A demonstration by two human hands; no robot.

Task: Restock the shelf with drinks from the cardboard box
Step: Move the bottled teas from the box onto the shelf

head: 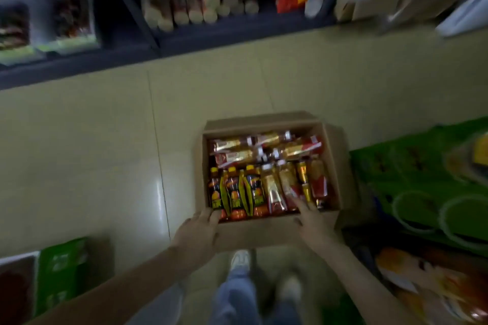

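At the near rim of the cardboard box (264,235), which sits on the floor with the shelf (184,37) well beyond its far side, the left hand (199,231) holds the near-left corner, fingers curled over the edge beside the dark orange-capped bottles (233,190). The right hand (311,219) reaches in at the near-right corner, fingers straight, tips touching the red-and-gold bottles (286,187) but gripping none yet. To my eye the best course is to steady the box, close round one bottle's body and lift straight up, so its packed neighbours stay put.
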